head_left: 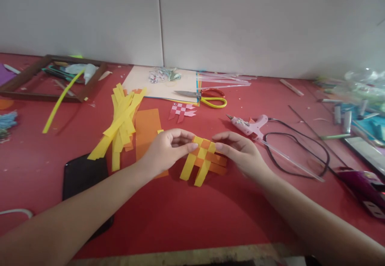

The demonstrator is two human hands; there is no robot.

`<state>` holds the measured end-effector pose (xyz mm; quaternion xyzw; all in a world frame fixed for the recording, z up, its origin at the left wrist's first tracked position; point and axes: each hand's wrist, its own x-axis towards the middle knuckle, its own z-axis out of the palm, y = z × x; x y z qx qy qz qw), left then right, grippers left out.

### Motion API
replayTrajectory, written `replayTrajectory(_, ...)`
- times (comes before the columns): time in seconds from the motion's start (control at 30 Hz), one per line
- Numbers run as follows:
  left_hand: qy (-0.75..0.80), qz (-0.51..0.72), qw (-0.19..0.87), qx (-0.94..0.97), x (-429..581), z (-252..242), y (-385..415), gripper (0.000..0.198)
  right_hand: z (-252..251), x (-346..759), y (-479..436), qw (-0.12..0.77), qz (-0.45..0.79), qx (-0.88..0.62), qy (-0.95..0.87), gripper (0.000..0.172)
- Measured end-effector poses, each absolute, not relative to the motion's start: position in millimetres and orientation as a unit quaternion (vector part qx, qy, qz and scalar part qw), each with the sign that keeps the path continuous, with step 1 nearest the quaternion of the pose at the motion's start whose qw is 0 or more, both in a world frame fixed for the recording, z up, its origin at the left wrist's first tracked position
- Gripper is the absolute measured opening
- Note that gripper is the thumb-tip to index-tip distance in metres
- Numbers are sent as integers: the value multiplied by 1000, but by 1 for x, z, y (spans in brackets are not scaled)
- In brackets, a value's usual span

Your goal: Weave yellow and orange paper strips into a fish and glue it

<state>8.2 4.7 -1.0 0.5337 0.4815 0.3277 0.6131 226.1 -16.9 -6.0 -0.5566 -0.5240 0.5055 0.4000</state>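
This is looking like a home craft corner, with a worktable standing against a plain white wall [240, 17]; the red tabletop [180, 218] is carrying loose yellow paper strips [120, 117], an orange sheet [147, 127] and a half-woven yellow and orange mat [204, 157]; scissors [201, 96] are lying on a stack of card [162, 85], a pink glue gun [251, 126] is trailing its black cord [319, 146], and a small pink woven piece [181, 111] and a wooden frame [36, 96] are sitting further back; tubes and scraps [355, 105] are crowding the right edge
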Motion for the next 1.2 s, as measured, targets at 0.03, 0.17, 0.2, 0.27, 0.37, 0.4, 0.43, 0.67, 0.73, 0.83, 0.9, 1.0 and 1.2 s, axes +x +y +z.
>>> replayTrajectory(0.03, 474, 324, 619, 535, 9, -1, 4, 29, -5, 226, -17, 387, 519, -554, -523, 33)
replayTrajectory(0.17, 457, 304, 626, 554, 9, -5, 3, 32, -4, 223, -19, 359, 534, -543, -539, 30)
replayTrajectory(0.2, 457, 302, 623, 558, 9, -5, 3, 33, -4, 223, -19, 358, 530, -546, -542, 30)
replayTrajectory(0.27, 457, 302, 616, 566, 10, -5, 3, 34, -4, 222, -20, 355, 522, -554, -542, 32)
replayTrajectory(0.37, 452, 304, 612, 574, 10, -4, 3, 33, -3, 221, -20, 350, 515, -563, -544, 35)
replayTrajectory(0.4, 449, 302, 613, 576, 10, -3, 3, 34, -3, 221, -20, 350, 512, -562, -547, 35)
replayTrajectory(0.43, 445, 300, 614, 579, 10, -3, 3, 34, -3, 221, -20, 350, 508, -562, -551, 36)
replayTrajectory(0.67, 444, 289, 614, 585, 10, -2, 2, 30, -4, 220, -21, 351, 499, -544, -576, 28)
replayTrajectory(0.73, 438, 290, 621, 581, 10, -2, 2, 30, -3, 220, -22, 354, 515, -528, -574, 28)
replayTrajectory(0.83, 445, 294, 627, 568, 9, -3, 2, 31, -5, 221, -23, 347, 526, -527, -570, 29)
replayTrajectory(0.9, 450, 318, 623, 555, 10, -3, 2, 32, -9, 223, -22, 363, 505, -545, -562, 30)
replayTrajectory(1.0, 455, 394, 589, 539, 12, -4, 3, 35, -13, 227, -21, 432, 384, -583, -571, 25)
replayTrajectory(1.2, 383, 403, 693, 460, 15, -2, 0, 33, 0, 225, -26, 449, -83, -474, -752, 14)
